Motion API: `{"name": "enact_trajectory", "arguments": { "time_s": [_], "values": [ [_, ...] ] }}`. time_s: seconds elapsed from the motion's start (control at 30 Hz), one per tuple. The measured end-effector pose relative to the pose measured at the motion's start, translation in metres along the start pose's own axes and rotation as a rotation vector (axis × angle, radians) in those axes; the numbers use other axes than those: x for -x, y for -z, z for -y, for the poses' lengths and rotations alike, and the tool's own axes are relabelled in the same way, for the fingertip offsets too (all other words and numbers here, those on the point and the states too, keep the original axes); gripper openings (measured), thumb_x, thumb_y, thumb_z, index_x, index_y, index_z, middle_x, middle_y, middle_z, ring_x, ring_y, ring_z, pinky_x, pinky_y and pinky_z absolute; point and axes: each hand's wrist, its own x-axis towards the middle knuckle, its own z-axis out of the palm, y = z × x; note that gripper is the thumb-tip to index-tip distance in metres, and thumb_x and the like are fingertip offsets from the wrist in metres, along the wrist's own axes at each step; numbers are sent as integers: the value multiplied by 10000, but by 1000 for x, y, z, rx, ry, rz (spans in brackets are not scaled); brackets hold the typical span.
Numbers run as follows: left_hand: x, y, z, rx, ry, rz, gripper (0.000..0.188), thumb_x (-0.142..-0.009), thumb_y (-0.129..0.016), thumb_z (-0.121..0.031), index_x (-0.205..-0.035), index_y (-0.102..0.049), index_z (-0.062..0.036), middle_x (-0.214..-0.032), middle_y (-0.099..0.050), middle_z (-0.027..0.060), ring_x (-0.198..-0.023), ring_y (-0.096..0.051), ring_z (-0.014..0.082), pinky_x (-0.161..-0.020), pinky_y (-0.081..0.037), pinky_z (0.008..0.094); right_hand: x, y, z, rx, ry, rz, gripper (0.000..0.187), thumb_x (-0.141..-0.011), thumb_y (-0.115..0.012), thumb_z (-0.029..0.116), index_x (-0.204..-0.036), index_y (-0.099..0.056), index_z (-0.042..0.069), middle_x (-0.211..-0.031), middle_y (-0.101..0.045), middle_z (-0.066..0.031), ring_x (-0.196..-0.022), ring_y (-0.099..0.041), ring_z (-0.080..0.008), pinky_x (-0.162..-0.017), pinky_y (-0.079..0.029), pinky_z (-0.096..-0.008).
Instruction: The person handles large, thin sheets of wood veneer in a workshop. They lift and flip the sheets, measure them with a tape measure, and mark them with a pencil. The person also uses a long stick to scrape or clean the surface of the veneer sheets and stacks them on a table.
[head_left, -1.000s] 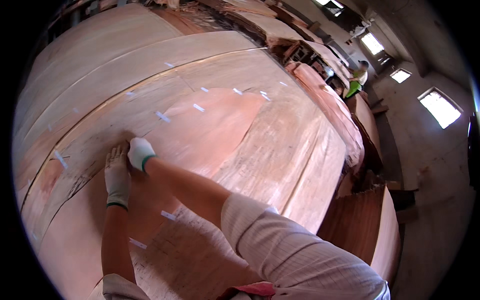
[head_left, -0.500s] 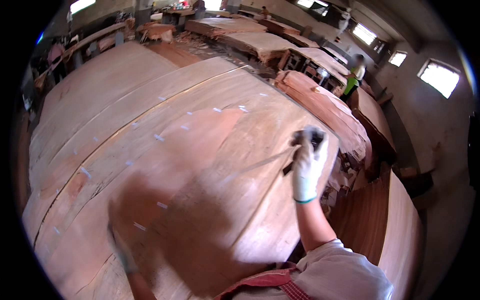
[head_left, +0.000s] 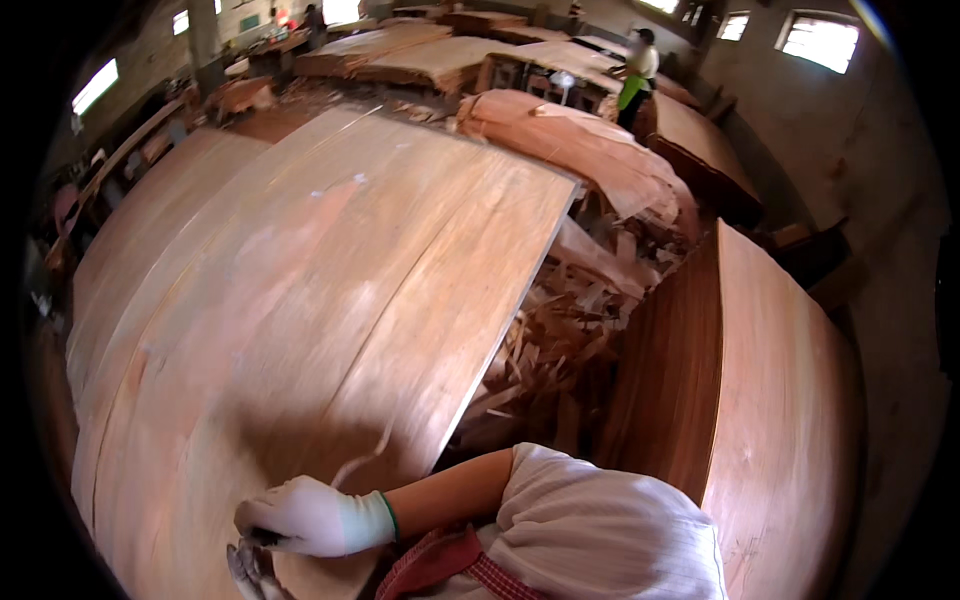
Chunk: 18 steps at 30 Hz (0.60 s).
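A: What are the hands doing at this moment?

B: The right hand [head_left: 318, 520], in a white glove, is lying on the near edge of the big veneer sheet [head_left: 320, 300]. Its fingers are curling closed around something dark and small; I cannot tell what it is. The left hand [head_left: 250, 572] is showing only a little, just under the right one at the lower edge, so I cannot tell how its fingers are standing.

A: And where is the sheet lying?

B: It is lying flat on top of a wide stack, directly in front of the person. No box or bin is showing; loose wood scraps [head_left: 560, 340] are filling the gap between this stack and another veneer stack [head_left: 780, 400] on the right. Far behind, another person [head_left: 636, 72] is standing.
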Motion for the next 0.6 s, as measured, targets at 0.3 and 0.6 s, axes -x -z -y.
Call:
{"name": "enact_trajectory", "arguments": {
  "time_s": [0.3, 0.6],
  "values": [
    [90, 114, 2, 187, -125, -115, 109, -854, -652, -3, -956, -616, 8, -935, -621, 70, -817, -596, 133, -709, -498, 257, 26, -121, 96, 92, 265, 98, 176, -833, -669, 201, -959, -609, 93, -852, -653, -88, -723, -653, -273, -616, -520, -368],
    [129, 344, 53, 100, -154, -496, 99, -870, -633, -1, -968, -632, 12, -917, -631, 54, -827, -596, 95, -732, -481, 234, -26, -343, 146, -235, -5, 480, 178, -842, -698, 108, -961, -591, 32, -761, -643, -81, -634, -591, -108, -588, -476, -257]
  ]
}}
